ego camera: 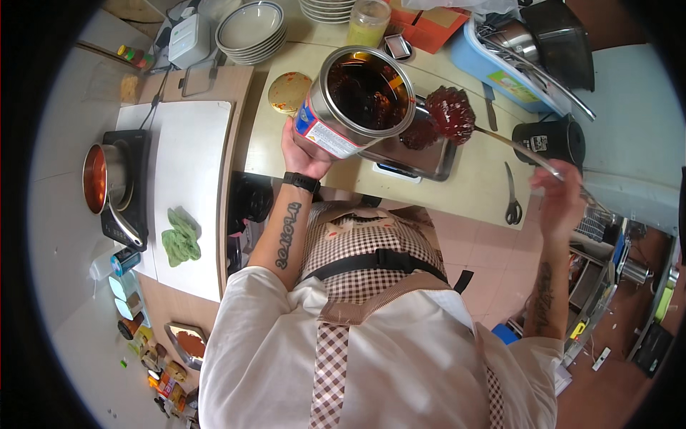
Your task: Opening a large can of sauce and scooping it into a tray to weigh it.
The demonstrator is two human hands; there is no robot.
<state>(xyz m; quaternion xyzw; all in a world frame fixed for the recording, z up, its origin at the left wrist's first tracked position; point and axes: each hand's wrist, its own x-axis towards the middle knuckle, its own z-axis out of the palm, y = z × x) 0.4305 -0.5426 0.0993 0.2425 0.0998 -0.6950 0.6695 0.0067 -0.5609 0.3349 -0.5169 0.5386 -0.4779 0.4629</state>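
My left hand [306,150] supports a large open metal can [335,126] from below, tilted, with dark red, glossy stuff inside. My right hand [560,195], partly blurred, grips the long metal handle of a ladle or similar utensil [522,150]. Its head, heaped with dark red paste [450,113], is over a rectangular metal tray [442,161]. More of the paste lies in the tray. Beneath the tray a white-edged device, perhaps a scale [396,172], shows partly. A round, stained metal lid [290,92] lies left of the can.
Black-handled scissors [513,195] and a knife [490,107] lie on the table, near a black container [552,139]. A blue bin [482,64] of utensils stands behind. Stacked bowls [252,32] are at back left. Further left, a saucepan [110,177] of red liquid sits on a cooktop.
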